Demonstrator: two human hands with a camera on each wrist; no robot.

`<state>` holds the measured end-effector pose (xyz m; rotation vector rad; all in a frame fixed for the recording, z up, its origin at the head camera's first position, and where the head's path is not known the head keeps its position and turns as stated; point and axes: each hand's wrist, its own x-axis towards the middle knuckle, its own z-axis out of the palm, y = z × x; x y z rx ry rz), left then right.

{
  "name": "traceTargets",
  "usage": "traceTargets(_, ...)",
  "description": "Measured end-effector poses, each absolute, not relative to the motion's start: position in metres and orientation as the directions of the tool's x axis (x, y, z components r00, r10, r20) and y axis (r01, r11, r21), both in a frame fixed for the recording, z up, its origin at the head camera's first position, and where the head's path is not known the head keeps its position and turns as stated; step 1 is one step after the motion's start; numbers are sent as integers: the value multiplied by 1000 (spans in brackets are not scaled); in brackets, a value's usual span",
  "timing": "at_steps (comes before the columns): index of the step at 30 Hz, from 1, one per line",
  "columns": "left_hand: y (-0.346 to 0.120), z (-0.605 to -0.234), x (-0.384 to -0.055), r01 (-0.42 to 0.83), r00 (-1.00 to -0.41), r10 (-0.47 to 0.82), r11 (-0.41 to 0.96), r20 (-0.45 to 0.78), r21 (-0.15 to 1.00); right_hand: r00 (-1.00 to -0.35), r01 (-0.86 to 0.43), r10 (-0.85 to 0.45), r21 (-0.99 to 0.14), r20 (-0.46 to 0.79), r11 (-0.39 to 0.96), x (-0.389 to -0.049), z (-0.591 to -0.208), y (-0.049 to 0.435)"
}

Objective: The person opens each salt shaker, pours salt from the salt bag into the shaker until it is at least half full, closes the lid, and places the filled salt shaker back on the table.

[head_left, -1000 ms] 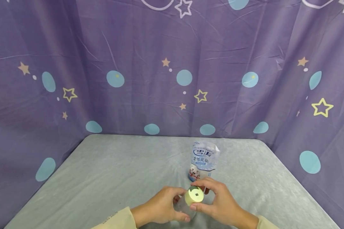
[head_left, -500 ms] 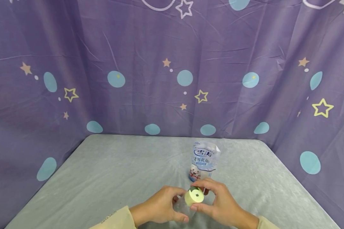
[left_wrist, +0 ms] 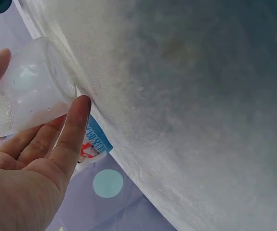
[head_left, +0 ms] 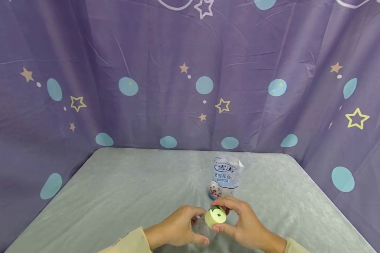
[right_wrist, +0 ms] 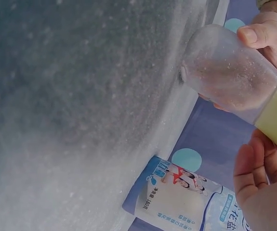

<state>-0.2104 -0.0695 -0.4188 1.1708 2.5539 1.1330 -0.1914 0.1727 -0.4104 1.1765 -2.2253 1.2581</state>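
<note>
A clear shaker bottle [right_wrist: 225, 72] with a pale yellow lid [head_left: 214, 218] stands between my two hands, its base right at the table. White specks show on its wall in the right wrist view. My left hand [head_left: 178, 226] grips the bottle's body from the left, thumb in front and fingers behind. From the right, my right hand [head_left: 245, 225] holds the lid between thumb and fingers. The lid's top has a small dark square opening and a dark patch at its far edge. Just behind the hands stands a blue-and-white salt pouch [head_left: 225, 175].
A grey-green cloth [head_left: 139, 189] covers the table. Purple curtains [head_left: 164, 116] with stars and blue dots hang around its back and sides. The pouch is the nearest object beyond my right hand's fingers.
Both hands keep their hold on the bottle and lid. The lid has shifted very slightly to the right; the pouch stays in place.
</note>
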Motion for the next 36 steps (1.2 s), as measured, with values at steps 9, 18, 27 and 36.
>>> traceTargets(9,-70,-418,-210,635,-674,706,405,216,658,-567,-817,-543,-511,620,269,-192,-409,174)
traceTargets(18,-71,-418,-210,622,-680,705,411,199,667,-545,-822,-600,-515,585,244,-192,-407,177)
traceTargets(27,-70,-417,-211,616,-678,709,405,194,676,-526,-817,-657,-537,540,212,-192,-404,180)
traceTargets(36,-69,-417,-208,634,-679,702,410,217,656,-496,-830,-687,-523,530,196,-192,-403,181)
